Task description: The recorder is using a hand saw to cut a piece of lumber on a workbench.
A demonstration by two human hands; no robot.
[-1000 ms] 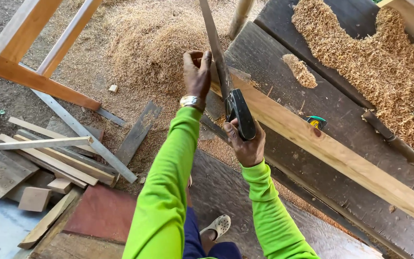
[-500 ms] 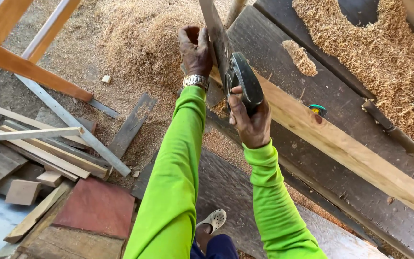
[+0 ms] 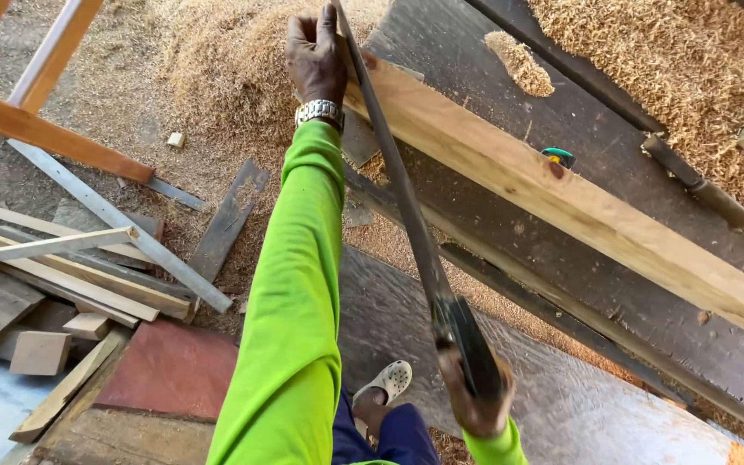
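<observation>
- Left hand (image 3: 316, 53) clenched on the beam's (image 3: 561, 194) end: press it steady.
- Right hand (image 3: 475, 398) grasping the saw (image 3: 406, 202) handle: stroke long, blade square to the beam.

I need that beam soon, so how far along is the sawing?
Done: little that shows; I can't tell how deep the cut is. In hand: the left hand steadies the long beam near its end, while the right hand grips the handsaw, blade on the beam's edge. Left: the end piece remains attached.
</observation>
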